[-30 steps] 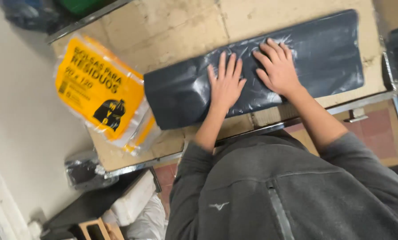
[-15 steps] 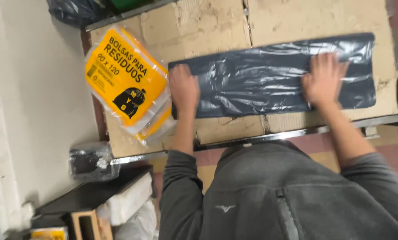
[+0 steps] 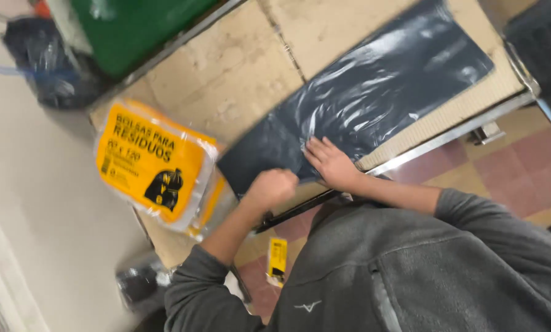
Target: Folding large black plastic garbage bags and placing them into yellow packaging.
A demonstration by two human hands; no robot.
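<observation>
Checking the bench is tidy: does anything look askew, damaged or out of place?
The cardboard top is stained and split along a seam. The black bag lies flat, left hand and right hand at its near end. A yellow packet overhangs the edge.

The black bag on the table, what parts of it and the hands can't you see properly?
- Black bag, head view: its near left end lies under both hands, and motion blur smears that corner.
- Left hand: curled into a fist and blurred, so whether it pinches the bag is unclear.
- Right hand: palm down, so its underside is hidden.
- Yellow packet: its lower corner is blurred.
</observation>
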